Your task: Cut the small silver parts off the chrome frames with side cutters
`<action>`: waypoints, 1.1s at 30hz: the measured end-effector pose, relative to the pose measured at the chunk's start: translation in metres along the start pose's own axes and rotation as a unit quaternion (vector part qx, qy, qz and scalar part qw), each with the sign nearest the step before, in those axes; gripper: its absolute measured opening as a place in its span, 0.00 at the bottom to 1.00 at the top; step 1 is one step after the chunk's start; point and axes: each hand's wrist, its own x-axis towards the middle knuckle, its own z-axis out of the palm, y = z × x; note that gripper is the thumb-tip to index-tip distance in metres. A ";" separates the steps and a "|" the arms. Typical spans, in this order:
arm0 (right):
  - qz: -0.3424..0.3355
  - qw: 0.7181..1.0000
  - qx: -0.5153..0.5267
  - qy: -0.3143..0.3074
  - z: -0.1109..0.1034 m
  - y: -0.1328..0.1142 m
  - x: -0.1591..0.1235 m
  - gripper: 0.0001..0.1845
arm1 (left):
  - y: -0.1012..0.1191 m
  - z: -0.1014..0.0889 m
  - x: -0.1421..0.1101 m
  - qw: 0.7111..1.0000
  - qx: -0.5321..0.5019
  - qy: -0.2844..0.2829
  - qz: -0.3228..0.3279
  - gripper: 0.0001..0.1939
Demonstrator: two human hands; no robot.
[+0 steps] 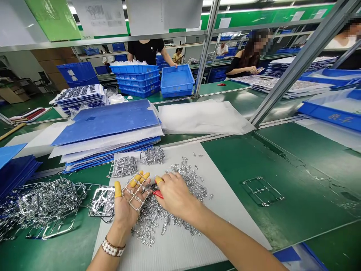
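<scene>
— Nearest first: what about the left wrist?
— Ringed by a beaded bracelet [113,247]. Just past it, the left grip [125,205], palm up and spread, thumb well apart, with a chromed lattice frame [137,192] tilted across palm and fingers.
— And the right grip [173,191]?
— Closed around a red-handled tool [158,194], with its dark working end beside the lattice frame. Yellow covers on some fingertips of both.
— Underneath?
— A heap of small shiny pieces [160,214], spread over a white sheet [222,199] on the green desk [304,162].
— More frames around?
— Yes: a loaded frame [102,203] just left of the left grip, a tangled pile of frames [47,201] farther left, a lone frame [263,191] lying flat to the right, and two small frame stacks [123,166] near the sheet's far edge.
— Beyond those?
— Blue panels layered with white sheets [108,122], and to their right a flat pile of pale sheets [203,116].
— Farther still?
— Stacked blue trays [137,81], beside a tilted blue tray [177,81] touched by a person in black [144,52]; to the right, a long-haired person [245,62] handling something too small to tell.
</scene>
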 end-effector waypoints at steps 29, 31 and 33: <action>-0.016 1.000 -0.005 -0.014 -0.005 -0.020 -0.002 0.17 | 0.000 0.004 -0.002 0.994 0.013 0.055 0.088 0.37; -0.025 1.000 0.000 -0.018 -0.003 -0.024 -0.003 0.16 | -0.001 0.003 -0.002 0.995 0.009 0.052 0.089 0.36; -0.028 1.000 0.000 -0.014 0.001 -0.028 -0.001 0.15 | -0.002 0.001 -0.002 0.994 0.013 0.051 0.091 0.37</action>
